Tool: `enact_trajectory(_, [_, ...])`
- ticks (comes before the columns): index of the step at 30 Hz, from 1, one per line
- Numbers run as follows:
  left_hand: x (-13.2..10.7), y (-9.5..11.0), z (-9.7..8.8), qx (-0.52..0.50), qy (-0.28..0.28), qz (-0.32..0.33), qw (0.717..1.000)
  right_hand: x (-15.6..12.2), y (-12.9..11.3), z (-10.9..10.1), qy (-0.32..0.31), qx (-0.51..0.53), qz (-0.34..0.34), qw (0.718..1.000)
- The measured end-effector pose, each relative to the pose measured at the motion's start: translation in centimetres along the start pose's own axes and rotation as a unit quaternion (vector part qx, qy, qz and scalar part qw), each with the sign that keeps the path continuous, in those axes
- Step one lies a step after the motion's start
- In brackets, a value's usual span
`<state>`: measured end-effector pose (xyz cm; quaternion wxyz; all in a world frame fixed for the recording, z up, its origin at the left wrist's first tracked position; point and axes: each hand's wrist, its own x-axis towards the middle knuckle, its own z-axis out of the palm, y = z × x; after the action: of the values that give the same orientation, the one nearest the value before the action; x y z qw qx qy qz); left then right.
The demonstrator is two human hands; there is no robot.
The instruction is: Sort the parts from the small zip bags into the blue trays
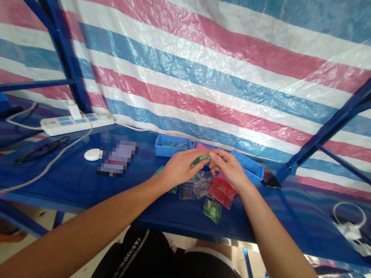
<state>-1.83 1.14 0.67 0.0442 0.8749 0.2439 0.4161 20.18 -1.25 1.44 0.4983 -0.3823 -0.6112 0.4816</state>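
Note:
Both my hands meet above the middle of a blue table (75,179). My left hand (179,165) and my right hand (227,166) pinch the same small green packet (201,160) between their fingertips, fingers closed on it. Just below the hands lie several small plastic bags: a red one (222,191), a green one (212,209) and clear ones with brass-coloured parts (188,191). Behind the hands stand two shallow blue trays, one at the left (167,148) and one at the right (251,166).
A white power strip (75,122) with a plugged charger and cables lies at the back left. A white round object (93,154), black glasses (42,150) and a blurred patch (118,157) sit left of the hands. A dark phone (271,181) and white cable (349,222) lie right. Striped tarpaulin hangs behind.

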Motion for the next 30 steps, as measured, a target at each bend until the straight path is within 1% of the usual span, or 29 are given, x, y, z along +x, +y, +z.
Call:
enact_trajectory(11, [-0.02, 0.12, 0.13, 0.007, -0.01, -0.007, 1.0, -0.04, 0.2, 0.02, -0.011, -0.024, 0.005, 1.0])
enact_trajectory(18, [0.04, 0.45, -0.19, 0.012, -0.039, -0.019, 0.999, -0.36, -0.35, 0.36, -0.024, -0.078, -0.001, 0.997])
enact_trajectory(23, [0.13, 0.41, -0.22, 0.013, -0.06, -0.018, 0.998, -0.26, 0.0, 0.21, -0.025, -0.097, 0.006, 0.995])
enact_trajectory(30, [-0.01, 0.06, 0.14, 0.037, -0.084, -0.017, 0.996, -0.23, 0.35, 0.08, -0.048, -0.114, 0.005, 0.992])
